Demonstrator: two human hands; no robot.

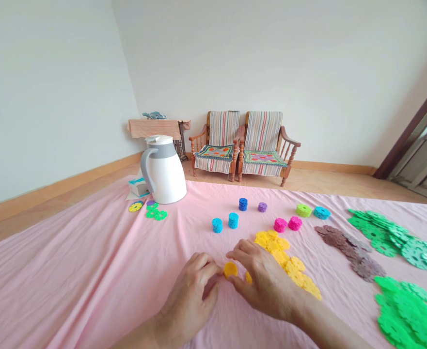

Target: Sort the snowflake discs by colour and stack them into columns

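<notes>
A small stack of yellow flower-shaped plastic discs (230, 269) stands on the pink cloth between my hands. My left hand (191, 293) is curved at its left side, fingertips against or very near it, thumb apart from the fingers. Around the stack's right side, the thumb and index finger of my right hand (262, 278) close on it. Another yellow disc (248, 277) shows partly under my right palm. Just beyond that hand lies a loose heap of yellow discs (295, 269), which my forearm and fingers partly cover.
Light blue stacks (233, 220), a dark blue stack (243, 204), a purple stack (262, 207), pink stacks (280, 225) and a lime stack (303, 210) stand farther back. Brown discs (347, 249) and green discs (409, 310) lie right. A white jug (169, 174) stands back left.
</notes>
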